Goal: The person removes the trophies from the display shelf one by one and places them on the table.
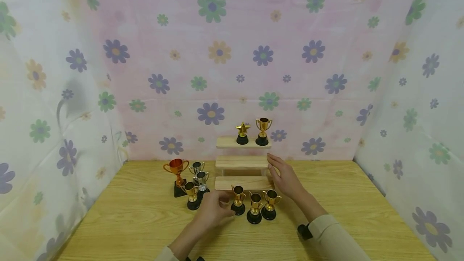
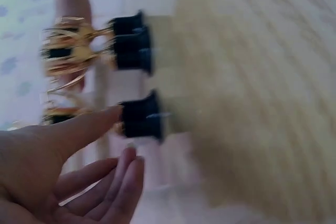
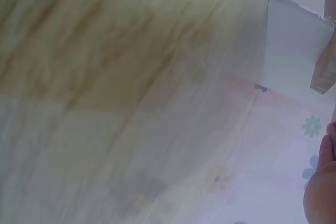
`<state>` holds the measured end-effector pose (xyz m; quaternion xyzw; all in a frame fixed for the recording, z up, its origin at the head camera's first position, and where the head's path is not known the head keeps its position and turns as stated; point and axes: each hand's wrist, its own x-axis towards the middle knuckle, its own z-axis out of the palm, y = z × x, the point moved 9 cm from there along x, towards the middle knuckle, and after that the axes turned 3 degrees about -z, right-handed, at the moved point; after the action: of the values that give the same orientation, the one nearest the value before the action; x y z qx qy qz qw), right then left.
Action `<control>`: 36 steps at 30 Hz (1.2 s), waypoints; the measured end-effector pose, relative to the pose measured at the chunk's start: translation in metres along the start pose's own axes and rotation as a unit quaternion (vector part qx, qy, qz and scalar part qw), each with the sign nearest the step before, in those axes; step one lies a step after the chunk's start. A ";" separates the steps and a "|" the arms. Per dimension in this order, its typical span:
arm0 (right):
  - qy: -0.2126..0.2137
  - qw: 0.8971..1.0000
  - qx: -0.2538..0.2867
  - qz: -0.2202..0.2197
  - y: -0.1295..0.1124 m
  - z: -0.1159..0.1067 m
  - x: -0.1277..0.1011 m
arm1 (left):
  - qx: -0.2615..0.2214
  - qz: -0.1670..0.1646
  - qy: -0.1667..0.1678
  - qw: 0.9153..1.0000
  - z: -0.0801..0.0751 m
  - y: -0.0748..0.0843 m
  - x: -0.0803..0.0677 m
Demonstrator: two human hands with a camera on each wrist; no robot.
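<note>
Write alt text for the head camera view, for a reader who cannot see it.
A person's left hand reaches for one of three small gold trophies on a wooden table, while the right hand rests open beside a three-step wooden stand. A star trophy and a gold cup top the stand; four more cups stand left.

– What holds everything up?

– A light wooden table [image 1: 344,200] with visible grain, enclosed by flowered cloth. At its back stands a three-step wooden riser [image 1: 242,163].

– What sits on the riser?

– On the top step, a gold star trophy [image 1: 242,133] just beside a gold cup trophy [image 1: 263,131]. The two lower steps are bare.

– And directly on the table?

– In front of the riser, three small gold cups [image 1: 255,206] on black bases, close together. To the left, a copper cup [image 1: 176,175], two silver cups [image 1: 198,175] and another gold cup [image 1: 191,195], clustered.
</note>
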<state>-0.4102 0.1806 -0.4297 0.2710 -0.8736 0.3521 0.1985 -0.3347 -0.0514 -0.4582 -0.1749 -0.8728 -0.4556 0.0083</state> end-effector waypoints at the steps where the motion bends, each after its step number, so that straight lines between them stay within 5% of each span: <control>1: 0.000 1.000 -0.001 -0.001 0.000 0.000 0.000 | -0.003 -0.005 -0.009 1.000 -0.003 0.002 -0.002; 8: 0.006 1.000 -0.004 -0.006 -0.001 0.000 0.000 | 0.029 0.019 -0.032 0.999 -0.034 0.038 -0.006; 19: 0.009 1.000 -0.007 -0.012 -0.003 0.000 0.000 | 0.040 0.007 0.076 0.996 -0.075 0.068 0.023; 28: 0.011 1.000 -0.007 -0.011 -0.001 -0.001 0.000 | 0.008 0.011 0.116 0.993 -0.088 0.080 0.060; 36: 0.008 1.000 -0.009 -0.005 0.000 0.000 0.000 | -0.035 -0.016 0.111 0.993 -0.080 0.072 0.092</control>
<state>-0.4099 0.1805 -0.4299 0.2709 -0.8738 0.3450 0.2099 -0.4106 -0.0497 -0.3385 -0.1094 -0.8525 -0.5028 0.0917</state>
